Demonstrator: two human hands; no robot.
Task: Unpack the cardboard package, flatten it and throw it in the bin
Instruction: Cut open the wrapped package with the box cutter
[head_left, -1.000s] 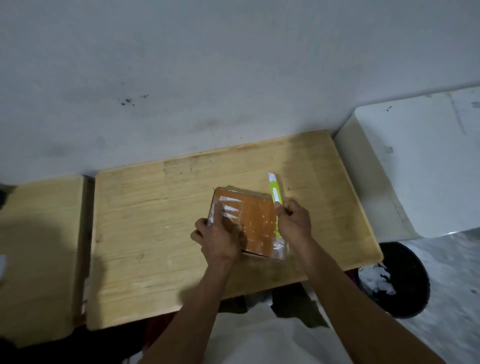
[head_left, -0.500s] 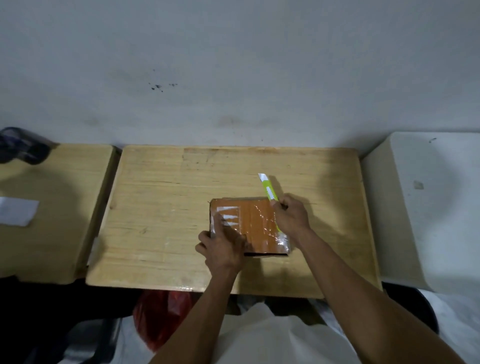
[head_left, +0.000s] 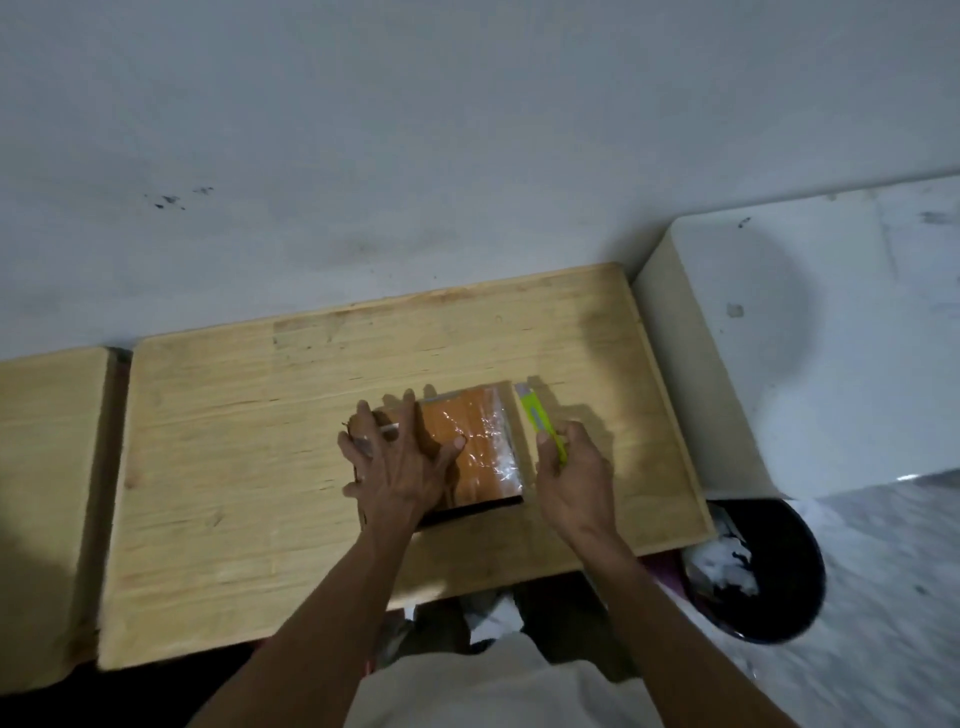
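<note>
A small orange-brown cardboard package (head_left: 478, 447), wrapped in shiny clear tape, lies flat on the wooden table (head_left: 234, 467). My left hand (head_left: 400, 462) presses down on its left half with fingers spread. My right hand (head_left: 571, 478) grips a lime-green utility knife (head_left: 540, 421) just beside the package's right edge, its tip pointing away from me. A black round bin (head_left: 795, 571) with white scraps inside stands on the floor at the table's right front corner.
A second wooden table (head_left: 47, 493) adjoins on the left. A white block-like surface (head_left: 810, 332) stands to the right against the grey wall (head_left: 467, 156). My lap and light shirt fill the bottom.
My left hand has spread flat over the package's left half. My right hand with the knife has drawn off the package to its right side. The view has shifted, showing the bin again.
</note>
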